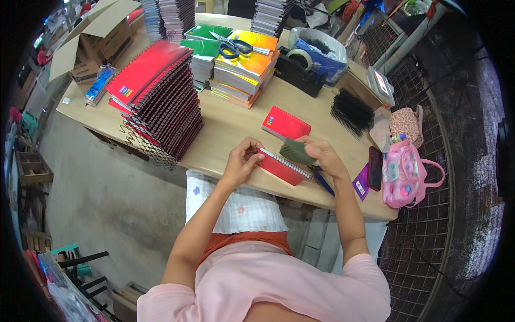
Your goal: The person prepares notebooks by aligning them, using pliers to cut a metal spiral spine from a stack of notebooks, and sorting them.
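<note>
A small red notebook (282,169) with a white-edged row of holes or coil loops along its spine lies slanted near the table's front edge. My left hand (244,161) pinches its left end, thumb and fingers closed at the spine. Above its right part, my right hand (324,156) grips a dark olive-green piece (297,152), slightly blurred; whether it is cloth or a block I cannot make out. Beneath that hand, a dark blue-handled tool (323,182) lies partly hidden. Just beyond sits a second small red book (286,123), close to the green piece.
At left rises a tall stack of red spiral notebooks (161,102), near a cardboard box (102,48). Scissors (232,48) lie on yellow-orange books (244,67). Black coils (351,114) lie at right, with a phone (375,168) and pink bag (405,174) by the edge.
</note>
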Motion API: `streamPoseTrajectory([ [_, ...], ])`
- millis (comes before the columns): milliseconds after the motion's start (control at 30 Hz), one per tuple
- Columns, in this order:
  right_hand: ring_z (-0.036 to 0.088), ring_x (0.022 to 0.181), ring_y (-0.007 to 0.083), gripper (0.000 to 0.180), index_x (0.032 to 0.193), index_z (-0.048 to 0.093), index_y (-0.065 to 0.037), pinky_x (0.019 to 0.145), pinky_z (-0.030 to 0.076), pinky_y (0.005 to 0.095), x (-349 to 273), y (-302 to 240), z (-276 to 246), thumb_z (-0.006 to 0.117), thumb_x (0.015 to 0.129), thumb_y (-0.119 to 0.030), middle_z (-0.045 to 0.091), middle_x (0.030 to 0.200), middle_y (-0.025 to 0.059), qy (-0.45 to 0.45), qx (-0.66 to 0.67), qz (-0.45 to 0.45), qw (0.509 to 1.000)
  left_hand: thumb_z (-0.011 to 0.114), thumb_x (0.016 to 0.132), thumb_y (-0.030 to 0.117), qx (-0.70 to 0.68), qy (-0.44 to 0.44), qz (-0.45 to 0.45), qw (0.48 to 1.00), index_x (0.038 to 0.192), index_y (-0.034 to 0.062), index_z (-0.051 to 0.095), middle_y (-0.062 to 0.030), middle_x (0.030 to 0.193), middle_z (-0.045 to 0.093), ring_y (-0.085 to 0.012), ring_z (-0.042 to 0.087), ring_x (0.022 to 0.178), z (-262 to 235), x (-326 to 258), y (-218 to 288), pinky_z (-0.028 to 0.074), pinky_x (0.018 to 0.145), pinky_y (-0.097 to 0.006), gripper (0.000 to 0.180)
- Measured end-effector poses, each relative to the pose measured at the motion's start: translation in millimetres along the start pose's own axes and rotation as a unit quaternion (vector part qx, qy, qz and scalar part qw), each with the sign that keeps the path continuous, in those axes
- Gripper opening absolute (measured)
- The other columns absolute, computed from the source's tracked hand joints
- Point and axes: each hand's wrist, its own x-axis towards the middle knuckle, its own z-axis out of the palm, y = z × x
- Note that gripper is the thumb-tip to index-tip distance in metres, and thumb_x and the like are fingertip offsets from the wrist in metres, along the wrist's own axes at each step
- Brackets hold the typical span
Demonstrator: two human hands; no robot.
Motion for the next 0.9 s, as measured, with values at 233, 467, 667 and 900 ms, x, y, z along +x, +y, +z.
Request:
streamPoseTrajectory([
  [233, 0.062, 0.094, 0.0147, 0.043, 0.107, 0.067, 0.010, 0.086, 0.048, 0.0298, 11, 12, 7, 0.060, 0.098, -0.032, 0.068, 0.100, 0.0095, -0.021, -0.063, 0.017, 0.998, 0.072, 0.085, -0.001, -0.028, 0.027, 0.039, 0.999, 0.115, 0.0040, 0.051, -0.0038, 0.098, 0.059, -0.0109, 0.060, 0.089, 3, 3, -3, 0.053, 0.079, -0.026, 0.037],
  [467, 0.062, 0.092, 0.0150, 0.041, 0.105, 0.068, 0.009, 0.082, 0.049, 0.0297, 19, 10, 19, 0.060, 0.098, -0.031, 0.069, 0.100, 0.0094, -0.014, -0.114, 0.052, 0.992, 0.072, 0.083, -0.005, -0.052, 0.031, 0.010, 0.998, 0.121, 0.0056, 0.047, -0.0051, 0.098, 0.062, -0.0120, 0.061, 0.091, 4, 1, 0, 0.054, 0.079, -0.026, 0.047],
  [667, 0.065, 0.097, 0.0199, 0.037, 0.102, 0.072, 0.006, 0.090, 0.048, 0.0321, 16, 9, 21, 0.064, 0.095, -0.029, 0.070, 0.109, 0.0120, 0.026, -0.171, 0.004, 0.985, 0.074, 0.082, -0.005, -0.078, 0.023, 0.007, 0.997, 0.120, 0.0061, 0.048, -0.0042, 0.097, 0.061, -0.0119, 0.061, 0.086, 4, 2, 0, 0.053, 0.078, -0.026, 0.048],
  [900, 0.054, 0.118, 0.0374, 0.035, 0.115, 0.073, -0.004, 0.102, 0.044, 0.0423, -36, 61, -64, 0.068, 0.090, -0.028, 0.060, 0.129, 0.0193, 0.259, -0.501, -0.018, 0.826, 0.069, 0.086, -0.005, -0.120, 0.037, 0.026, 0.992, 0.143, 0.0057, 0.039, -0.0113, 0.110, 0.067, -0.0130, 0.064, 0.095, 16, -2, 15, 0.053, 0.083, -0.026, 0.065],
])
